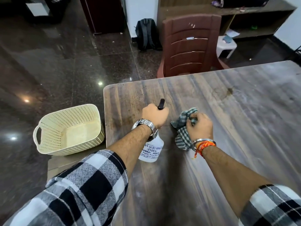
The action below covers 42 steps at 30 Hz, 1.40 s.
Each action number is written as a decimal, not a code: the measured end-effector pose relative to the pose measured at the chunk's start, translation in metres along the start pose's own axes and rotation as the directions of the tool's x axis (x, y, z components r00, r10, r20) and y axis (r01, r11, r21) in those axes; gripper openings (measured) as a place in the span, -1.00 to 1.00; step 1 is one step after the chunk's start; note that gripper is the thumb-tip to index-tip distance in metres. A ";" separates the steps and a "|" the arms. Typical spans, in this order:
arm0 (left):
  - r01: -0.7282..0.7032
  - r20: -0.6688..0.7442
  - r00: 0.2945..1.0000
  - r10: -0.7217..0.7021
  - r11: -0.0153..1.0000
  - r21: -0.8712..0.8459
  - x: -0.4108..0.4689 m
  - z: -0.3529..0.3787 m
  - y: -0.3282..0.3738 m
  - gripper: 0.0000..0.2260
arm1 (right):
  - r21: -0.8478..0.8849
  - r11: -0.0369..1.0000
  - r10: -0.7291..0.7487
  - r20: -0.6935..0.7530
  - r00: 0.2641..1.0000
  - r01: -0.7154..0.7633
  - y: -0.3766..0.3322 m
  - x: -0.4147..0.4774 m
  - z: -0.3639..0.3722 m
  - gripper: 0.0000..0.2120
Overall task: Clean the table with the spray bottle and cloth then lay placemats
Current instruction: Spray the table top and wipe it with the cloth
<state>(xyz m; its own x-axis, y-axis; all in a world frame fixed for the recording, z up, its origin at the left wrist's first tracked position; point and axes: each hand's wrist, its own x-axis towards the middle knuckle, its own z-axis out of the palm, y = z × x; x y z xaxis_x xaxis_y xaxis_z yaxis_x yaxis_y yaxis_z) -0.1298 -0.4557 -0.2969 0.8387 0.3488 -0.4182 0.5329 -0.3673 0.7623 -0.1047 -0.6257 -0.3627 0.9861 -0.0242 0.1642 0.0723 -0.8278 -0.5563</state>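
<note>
- Left hand [154,115] was wrapped around the neck and trigger head of the spray bottle [152,150], fingers curled closed; the black nozzle poked out past the knuckles toward the far side, the white labelled body hung down under the wrist, over the near-left part of the table.
- Right hand [199,126] was fisted on a bunched checked cloth [183,139], just right of the bottle — whether the cloth touched the tabletop could not be told.
- Both hands sat close together over the near-left part of the table [228,111], not far from its left edge.
- The wood top looked dull and streaky, with a dark stain [230,90] toward the far right. No clear wet patch showed, so spraying and wiping seemed barely begun, if at all.
- No placemats were visible anywhere — that step appeared wholly left to do.
- A cream perforated basket [68,129] stood empty on a low surface left of the table.
- A brown chair [190,46] stood at the far side, a dark backpack [146,34] on the floor beyond it to the left.
</note>
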 end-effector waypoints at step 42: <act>0.228 -0.448 0.848 -0.282 0.958 -0.172 0.026 -0.063 -0.051 -0.97 | -0.143 0.830 -0.388 0.546 0.743 0.539 -0.134 0.153 0.213 -0.55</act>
<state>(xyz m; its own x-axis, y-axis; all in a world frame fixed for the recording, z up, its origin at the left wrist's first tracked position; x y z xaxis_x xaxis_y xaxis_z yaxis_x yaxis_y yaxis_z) -0.1422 -0.3733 -0.3160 0.5109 0.7857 -0.3487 0.6827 -0.1243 0.7201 0.0685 -0.3988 -0.4367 0.7858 0.6093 -0.1066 0.5702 -0.7803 -0.2568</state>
